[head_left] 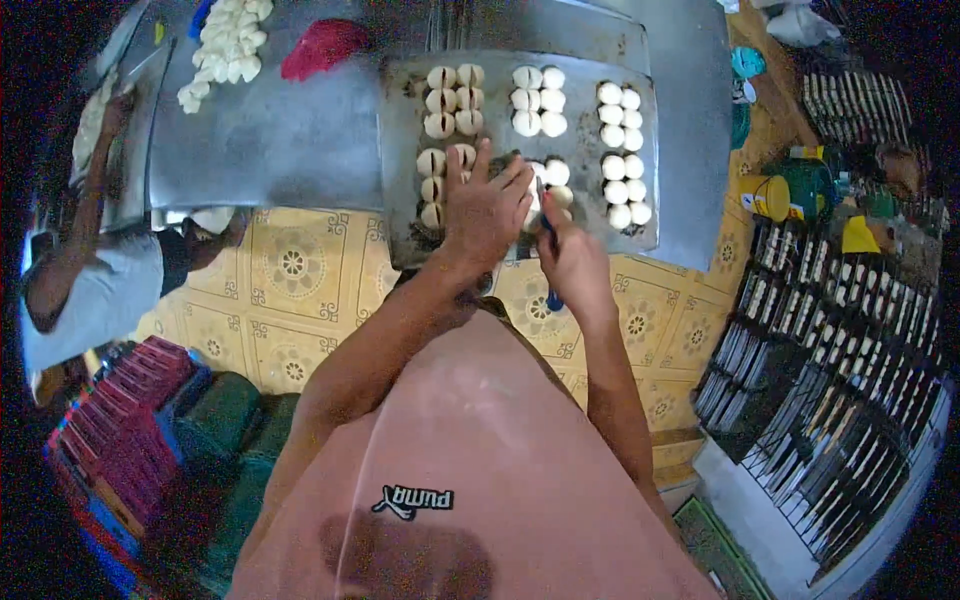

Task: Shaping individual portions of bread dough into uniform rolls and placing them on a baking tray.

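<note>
A dark metal baking tray (395, 110) lies on the table before me, bearing several clusters of pale round dough balls. Dark slits run down the balls of the left clusters (440, 100) and the upper middle cluster (527, 100). Balls in the right clusters (620, 118) look smooth. My left hand (487, 208) rests over the lower middle of the tray with its fingers spread, hiding part of the dough there. Beside it, my right hand (578, 265) grips a blue-handled knife (554, 299); its blade is over the lower middle cluster (557, 172), mostly hidden.
A grey metal table (270, 150) carries a heap of dough pieces (228, 45) and a red cloth (325, 48). Another person (100, 290) works at the left. Racks of filled trays (830, 310) stand right, near a yellow bucket (768, 197); stacked red crates (125, 410) stand lower left.
</note>
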Demonstrator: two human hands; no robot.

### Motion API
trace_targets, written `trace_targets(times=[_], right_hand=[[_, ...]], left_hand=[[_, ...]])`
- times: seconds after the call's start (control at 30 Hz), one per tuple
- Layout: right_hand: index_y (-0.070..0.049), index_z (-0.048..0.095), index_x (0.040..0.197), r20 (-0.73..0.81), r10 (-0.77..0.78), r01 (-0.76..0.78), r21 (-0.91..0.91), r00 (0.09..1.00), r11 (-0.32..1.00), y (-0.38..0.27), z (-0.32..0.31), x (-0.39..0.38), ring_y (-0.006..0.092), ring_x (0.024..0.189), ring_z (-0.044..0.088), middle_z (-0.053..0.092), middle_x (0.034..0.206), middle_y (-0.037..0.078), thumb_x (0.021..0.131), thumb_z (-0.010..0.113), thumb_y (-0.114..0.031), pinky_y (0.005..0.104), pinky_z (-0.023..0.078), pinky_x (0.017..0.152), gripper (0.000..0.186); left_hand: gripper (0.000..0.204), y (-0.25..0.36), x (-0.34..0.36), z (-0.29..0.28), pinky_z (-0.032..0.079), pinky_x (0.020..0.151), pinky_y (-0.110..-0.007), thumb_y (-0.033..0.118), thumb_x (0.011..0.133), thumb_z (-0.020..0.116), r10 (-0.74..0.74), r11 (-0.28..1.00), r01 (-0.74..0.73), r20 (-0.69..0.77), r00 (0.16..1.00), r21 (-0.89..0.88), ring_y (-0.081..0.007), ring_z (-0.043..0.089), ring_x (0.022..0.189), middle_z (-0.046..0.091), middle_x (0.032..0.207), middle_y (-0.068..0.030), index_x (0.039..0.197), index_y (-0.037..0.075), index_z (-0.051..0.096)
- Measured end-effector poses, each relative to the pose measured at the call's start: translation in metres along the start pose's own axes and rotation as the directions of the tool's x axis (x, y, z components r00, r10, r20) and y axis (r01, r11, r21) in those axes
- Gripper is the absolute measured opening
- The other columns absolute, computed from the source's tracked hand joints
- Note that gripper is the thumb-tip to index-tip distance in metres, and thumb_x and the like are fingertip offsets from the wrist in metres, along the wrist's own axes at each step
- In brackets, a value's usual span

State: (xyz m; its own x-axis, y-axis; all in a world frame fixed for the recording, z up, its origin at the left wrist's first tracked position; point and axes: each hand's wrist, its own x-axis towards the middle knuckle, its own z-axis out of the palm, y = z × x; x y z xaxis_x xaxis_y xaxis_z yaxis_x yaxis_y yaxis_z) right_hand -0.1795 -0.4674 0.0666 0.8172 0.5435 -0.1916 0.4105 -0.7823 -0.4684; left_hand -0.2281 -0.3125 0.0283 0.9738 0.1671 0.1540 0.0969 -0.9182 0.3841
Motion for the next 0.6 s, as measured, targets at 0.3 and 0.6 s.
trace_targets(times=[0.3, 0.6], right_hand=[[-0.016, 0.053, 0.143, 0.339, 0.050, -0.047, -0.018, 0.940, 0.999, -0.016, -0.044, -0.059, 0.0416, 0.075, 0.066, 0.064, 0.084, 0.026, 0.091, 0.060, -0.010, 0.0462, 0.052, 0.068, 0.053], [-0.010, 0.056, 0.138, -0.207, -0.007, 0.021, 0.065, 0.978, 0.998, 0.014, -0.043, 0.115, 0.0419, 0.074, 0.066, 0.066, 0.085, 0.025, 0.094, 0.060, -0.015, 0.0465, 0.052, 0.066, 0.045]], left_hand=[[0.041, 0.005, -0.015, 0.000, 0.020, 0.112, -0.069, 0.032, 0.091, 0.064, 0.029, 1.000, -0.029, -0.078, 0.997, 0.002, -0.0367, 0.046, 0.136, 0.063, 0.133, -0.0010, 0.128, 0.015, 0.062], [0.048, -0.031, 0.114, 0.010, 0.018, 0.115, -0.066, 0.031, 0.095, 0.059, 0.028, 0.999, -0.030, -0.065, 0.998, -0.035, -0.0353, 0.044, 0.138, 0.057, 0.141, -0.0032, 0.140, 0.016, 0.053]])
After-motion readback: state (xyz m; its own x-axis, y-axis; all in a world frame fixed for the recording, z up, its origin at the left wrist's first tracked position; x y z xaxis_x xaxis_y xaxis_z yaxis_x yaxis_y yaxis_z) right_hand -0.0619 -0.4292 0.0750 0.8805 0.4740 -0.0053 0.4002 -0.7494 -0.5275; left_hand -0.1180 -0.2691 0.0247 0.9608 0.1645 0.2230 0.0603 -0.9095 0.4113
